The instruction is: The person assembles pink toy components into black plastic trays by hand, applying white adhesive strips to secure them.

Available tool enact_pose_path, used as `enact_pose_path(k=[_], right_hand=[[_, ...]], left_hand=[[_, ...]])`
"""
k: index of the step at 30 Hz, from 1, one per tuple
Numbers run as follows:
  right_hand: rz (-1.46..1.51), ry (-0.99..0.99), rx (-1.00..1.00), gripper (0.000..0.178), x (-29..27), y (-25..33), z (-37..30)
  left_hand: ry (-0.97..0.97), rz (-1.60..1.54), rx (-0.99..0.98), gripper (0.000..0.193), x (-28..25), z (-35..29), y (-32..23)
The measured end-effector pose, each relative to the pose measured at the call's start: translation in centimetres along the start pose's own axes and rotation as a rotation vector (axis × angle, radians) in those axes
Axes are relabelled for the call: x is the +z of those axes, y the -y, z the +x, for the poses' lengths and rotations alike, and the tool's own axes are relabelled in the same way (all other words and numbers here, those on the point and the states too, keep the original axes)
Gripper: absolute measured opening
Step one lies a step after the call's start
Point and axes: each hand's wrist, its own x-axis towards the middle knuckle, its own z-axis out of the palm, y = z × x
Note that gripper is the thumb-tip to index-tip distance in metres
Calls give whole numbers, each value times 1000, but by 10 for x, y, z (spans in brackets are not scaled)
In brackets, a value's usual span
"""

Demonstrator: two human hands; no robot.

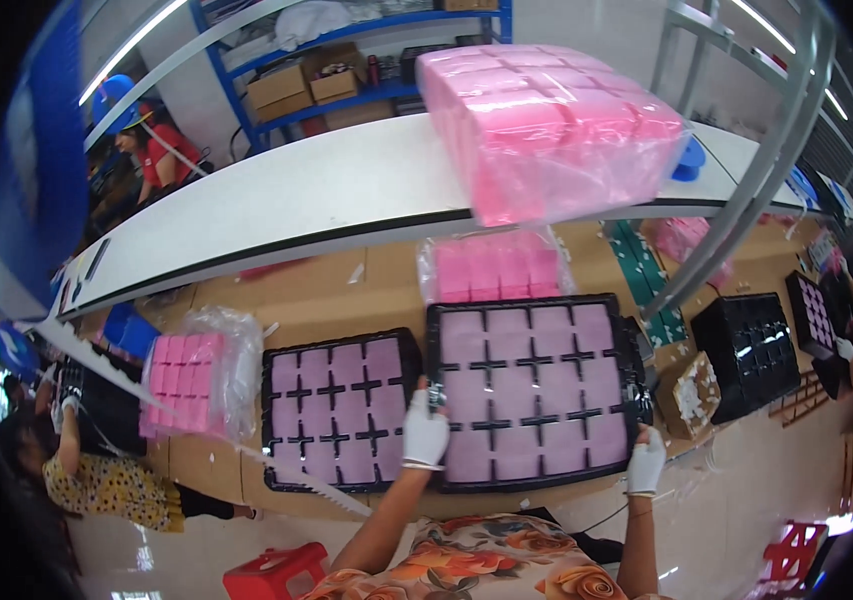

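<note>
A black tray (pixel 534 362) with rows of flat pinkish-purple pads (pixel 553 397) set between its cross-shaped dividers is in front of me, near the bench edge. My left hand (pixel 425 432), in a white glove, grips its left side. At the lower right corner my right hand (pixel 646 462), also gloved, has its fingers curled around the rim. Some fingers of both hands are hidden by the tray. Just left of it, close to my left hand, lies a second black tray (pixel 366 385) with similar pads.
Clear bags of pink blocks stand on the cardboard-covered bench, one at left (pixel 186 365) and one behind the tray (pixel 496 265). A large wrapped pink stack (pixel 566 130) sits on the white shelf (pixel 346 180). At right are a cardboard box of scraps (pixel 691 395) and stacked black trays (pixel 746 350). Co-workers flank me.
</note>
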Motion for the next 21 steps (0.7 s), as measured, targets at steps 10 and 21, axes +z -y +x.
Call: enact_pose_path(k=[10,21], right_hand=[[314,661,-65,58,193,106,-140],[204,683,-295,66,199,150,-176]], left_hand=[[-258,395,-133,50,-235,34,132],[-192,380,-218,48,-267,27,216]])
